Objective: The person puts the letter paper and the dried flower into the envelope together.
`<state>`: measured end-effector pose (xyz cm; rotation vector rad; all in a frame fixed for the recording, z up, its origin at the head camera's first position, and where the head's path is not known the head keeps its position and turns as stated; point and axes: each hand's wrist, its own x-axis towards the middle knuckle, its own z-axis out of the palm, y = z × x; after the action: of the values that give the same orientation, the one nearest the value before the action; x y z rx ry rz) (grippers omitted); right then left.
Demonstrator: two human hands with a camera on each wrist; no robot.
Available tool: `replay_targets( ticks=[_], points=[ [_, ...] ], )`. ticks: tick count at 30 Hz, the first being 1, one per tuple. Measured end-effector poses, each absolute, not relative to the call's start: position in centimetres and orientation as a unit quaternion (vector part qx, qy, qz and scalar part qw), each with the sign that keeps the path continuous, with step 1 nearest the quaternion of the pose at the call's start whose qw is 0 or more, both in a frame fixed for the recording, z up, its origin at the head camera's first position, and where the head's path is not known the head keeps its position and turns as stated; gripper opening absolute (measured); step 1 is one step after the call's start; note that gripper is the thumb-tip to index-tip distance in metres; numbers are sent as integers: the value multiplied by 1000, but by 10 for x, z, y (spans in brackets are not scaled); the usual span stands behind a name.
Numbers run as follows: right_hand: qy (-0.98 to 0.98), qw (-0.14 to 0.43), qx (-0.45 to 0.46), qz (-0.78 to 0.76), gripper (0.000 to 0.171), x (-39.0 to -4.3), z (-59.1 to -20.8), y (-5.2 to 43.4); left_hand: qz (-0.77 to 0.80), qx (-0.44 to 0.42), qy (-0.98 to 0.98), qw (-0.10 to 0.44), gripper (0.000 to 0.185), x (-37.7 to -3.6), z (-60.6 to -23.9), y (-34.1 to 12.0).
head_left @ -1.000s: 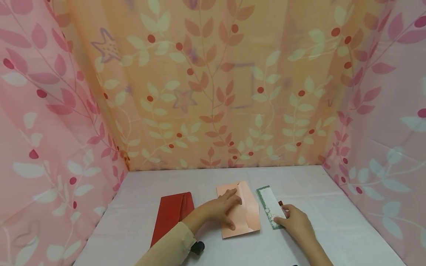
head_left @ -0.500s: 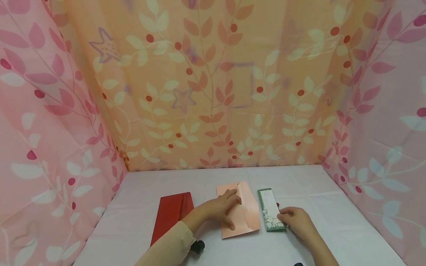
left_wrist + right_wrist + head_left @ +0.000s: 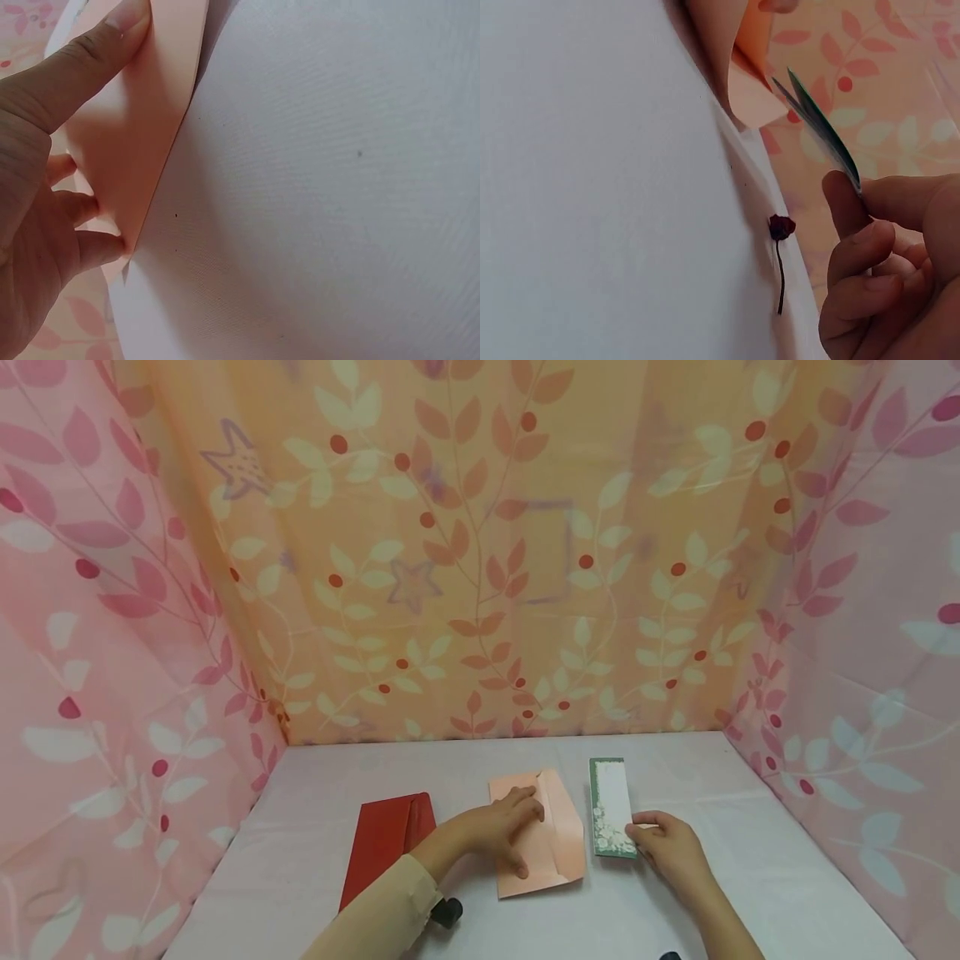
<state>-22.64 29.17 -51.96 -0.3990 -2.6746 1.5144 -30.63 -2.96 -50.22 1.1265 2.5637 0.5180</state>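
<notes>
Right hand (image 3: pixel 670 852) pinches card (image 3: pixel 611 806), lifted | left hand (image 3: pixel 498 831) flat on envelope (image 3: pixel 551 852) | risk: thin card slips, envelope slides off mid-worktop

We look down from head height over the desk (image 3: pixel 675 902); both close wrist views share the peach envelope (image 3: pixel 555 835).
</notes>
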Motion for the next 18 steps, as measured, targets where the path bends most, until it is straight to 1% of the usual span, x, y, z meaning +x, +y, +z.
replay_targets(
  ticks=[5,12,18],
  points=[
    [-854,40,-117,506,44,-230,-515,284,177,400,887,147,77,-306,-500,-29],
    [-852,43,-86,514,40,-236,-519,271,173,407,885,145,77,-305,-497,-28],
    [-850,43,-79,520,35,-240,-520,255,171,409,885,139,77,-304,-496,-28]
  ],
)
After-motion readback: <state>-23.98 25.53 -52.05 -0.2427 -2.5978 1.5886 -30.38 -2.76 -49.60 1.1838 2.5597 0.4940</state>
